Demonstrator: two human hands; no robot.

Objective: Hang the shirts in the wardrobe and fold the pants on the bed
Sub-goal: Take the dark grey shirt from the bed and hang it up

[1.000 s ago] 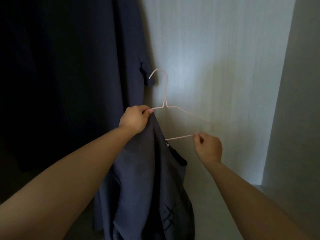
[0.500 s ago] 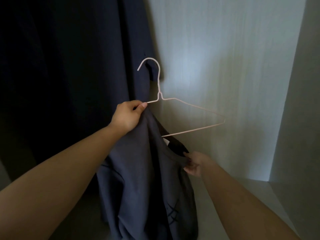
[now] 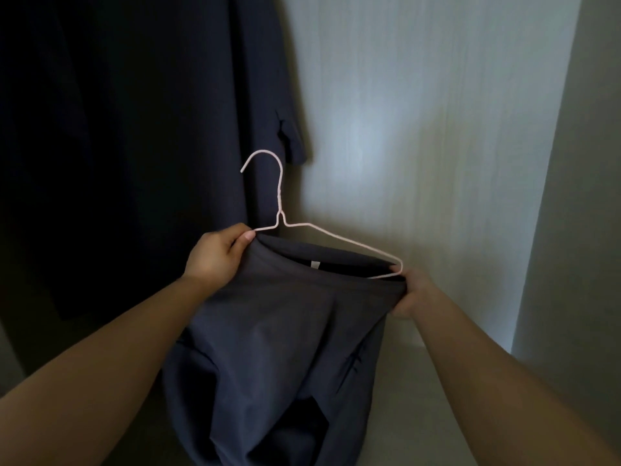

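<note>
A dark grey shirt point(image 3: 279, 334) hangs below a thin pink wire hanger point(image 3: 279, 196), whose hook points up and left. My left hand point(image 3: 215, 257) pinches the hanger's left shoulder together with the shirt's fabric. My right hand point(image 3: 411, 294) grips the shirt's neckline at the hanger's right tip, stretching the collar across between both hands. A small white label shows inside the collar. The hanger's lower bar is hidden inside the shirt.
Dark garments point(image 3: 141, 136) hang in the wardrobe at the left, one short sleeve just behind the hook. The pale back panel point(image 3: 420, 129) and right side wall point(image 3: 571, 196) enclose the space. A light shelf floor point(image 3: 410, 398) lies below.
My right hand has pulled the shirt's collar up and right over the hanger's right end. The hanger's lower bar, bare before, is now covered by fabric.
</note>
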